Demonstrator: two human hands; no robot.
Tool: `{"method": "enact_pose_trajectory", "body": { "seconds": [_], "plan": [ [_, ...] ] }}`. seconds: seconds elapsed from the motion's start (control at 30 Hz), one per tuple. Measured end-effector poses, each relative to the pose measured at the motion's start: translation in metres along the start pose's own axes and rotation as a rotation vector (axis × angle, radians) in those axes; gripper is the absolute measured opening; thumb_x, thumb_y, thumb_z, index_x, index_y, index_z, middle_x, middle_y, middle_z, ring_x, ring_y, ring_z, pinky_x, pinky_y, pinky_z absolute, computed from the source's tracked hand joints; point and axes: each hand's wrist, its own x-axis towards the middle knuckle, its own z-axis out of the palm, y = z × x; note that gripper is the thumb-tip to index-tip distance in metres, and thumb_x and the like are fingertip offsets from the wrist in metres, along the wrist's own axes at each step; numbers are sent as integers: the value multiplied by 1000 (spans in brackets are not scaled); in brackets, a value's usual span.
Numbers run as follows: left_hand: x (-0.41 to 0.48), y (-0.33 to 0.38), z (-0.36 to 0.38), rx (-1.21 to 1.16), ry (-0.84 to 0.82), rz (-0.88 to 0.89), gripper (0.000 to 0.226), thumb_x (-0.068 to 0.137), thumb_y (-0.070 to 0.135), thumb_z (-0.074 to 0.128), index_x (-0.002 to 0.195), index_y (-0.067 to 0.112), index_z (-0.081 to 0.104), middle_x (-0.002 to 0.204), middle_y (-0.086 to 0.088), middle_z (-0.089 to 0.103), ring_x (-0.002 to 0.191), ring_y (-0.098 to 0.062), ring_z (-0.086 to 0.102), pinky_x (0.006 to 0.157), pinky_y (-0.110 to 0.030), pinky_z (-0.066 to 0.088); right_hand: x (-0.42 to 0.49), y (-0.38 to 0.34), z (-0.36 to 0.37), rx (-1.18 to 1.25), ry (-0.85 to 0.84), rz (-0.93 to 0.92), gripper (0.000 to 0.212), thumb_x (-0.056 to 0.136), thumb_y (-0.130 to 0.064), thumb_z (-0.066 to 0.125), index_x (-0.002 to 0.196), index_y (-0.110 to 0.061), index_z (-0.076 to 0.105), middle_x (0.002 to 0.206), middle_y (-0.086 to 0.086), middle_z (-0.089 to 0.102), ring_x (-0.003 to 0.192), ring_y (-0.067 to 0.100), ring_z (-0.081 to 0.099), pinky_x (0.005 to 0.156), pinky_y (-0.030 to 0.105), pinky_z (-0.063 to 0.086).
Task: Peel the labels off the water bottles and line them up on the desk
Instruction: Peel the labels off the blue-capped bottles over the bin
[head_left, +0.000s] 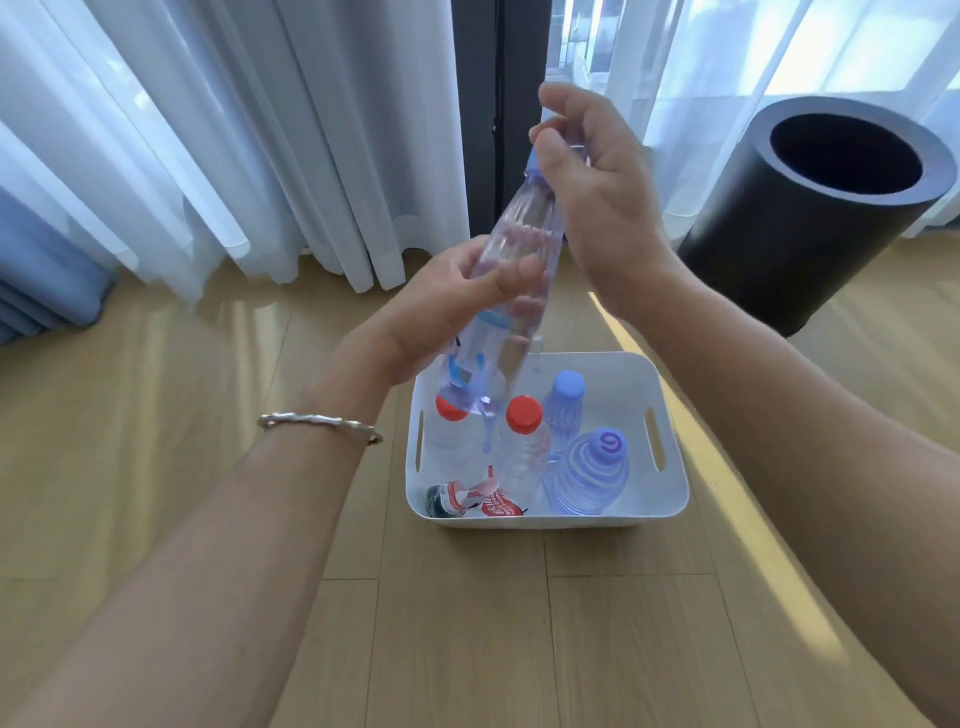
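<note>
**Operator:** Report hand status.

**Inspector:** The left hand (457, 296) grips the held bottle (524, 223) around its mid-body, with the thumb across the front. The right hand (597, 208) has its fingers curled around the neck and blue cap end. The bottle is tilted, cap up and away, directly above the basket (670, 457) and touching nothing else.

**Operator:** Current step?

**Inspector:** Assessed as label removal on this bottle. The label (467, 364) wraps the lower body, and a loose strip hangs from the base end.

**Operator:** Requirement for the next move?

**Inspector:** Probably this: one hand steadies the body while the other goes down to the loose strip and pulls it around the bottle. The thin film may tear, so a slow pull is advised.

**Operator:** Remaining stock?

**Inspector:** Upright in the basket are two red-capped bottles (523, 415), which look bare, and two blue-capped bottles (569, 387). Peeled labels (483, 501) lie in the front-left corner. No bottle is lined up yet on the wooden surface (156, 467). A black bin (810, 218) stands to the right.
</note>
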Motion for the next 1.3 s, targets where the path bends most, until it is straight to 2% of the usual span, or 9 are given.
{"method": "enact_pose_trajectory", "body": {
  "seconds": [0.2,0.33,0.4,0.53,0.7,0.8,0.9,1.13,1.3],
  "plan": [
    [-6,-4,10,-476,-179,-194,62,79,64,56,115,15,63,115,-16,68,97,-34,69,75,-47,58,-2,3,3,511,50,261,27,99,-6,42,124,-7,52,97,7,51,78,20,53,78,38,55],
    [-11,-10,28,-704,-374,-239,76,57,62,67,112,9,63,106,-24,66,88,-37,70,68,-48,59,0,6,0,741,48,406,24,100,-7,38,119,-11,53,94,13,48,55,21,56,48,25,49],
    [-10,-7,34,-727,-318,-238,67,68,56,63,110,5,59,101,-24,62,77,-31,71,61,-41,59,1,12,-1,758,34,433,25,101,-8,36,116,-12,55,89,12,50,52,20,57,47,23,47],
    [-3,-4,27,-492,-126,-272,38,91,46,52,101,11,63,82,-12,66,75,-24,65,76,-39,57,7,27,1,382,44,417,21,101,-17,36,103,-14,57,90,8,56,63,18,60,59,28,52],
    [10,-17,15,-445,394,-306,53,81,48,70,120,12,63,100,-7,71,89,-27,70,83,-57,54,-9,40,22,33,-204,339,25,100,-25,39,78,-18,48,80,-2,47,69,13,45,65,27,40],
    [11,-18,2,-489,553,-318,48,81,44,72,113,11,62,101,-8,73,89,-31,72,77,-59,55,-33,51,35,-177,-460,245,28,99,-34,43,100,-10,58,92,4,63,82,19,60,78,37,51],
    [10,-16,-8,-488,582,-349,47,80,34,75,117,11,59,110,-4,70,94,-29,70,80,-58,54,-43,55,36,-277,-570,209,36,94,-33,54,127,-19,50,111,6,63,99,18,61,80,29,50],
    [12,-16,1,-419,570,-307,81,66,32,84,133,16,40,112,-14,68,87,-30,73,72,-57,57,-45,66,32,-254,-554,205,70,77,-54,69,133,-24,42,113,0,62,98,13,64,84,38,57],
    [12,-13,2,-296,434,-325,63,81,44,71,134,22,43,115,-10,67,92,-31,71,69,-52,59,-43,69,19,-274,-546,265,57,83,-52,66,127,-23,44,109,-1,61,94,11,62,76,26,53]
  ]
}}
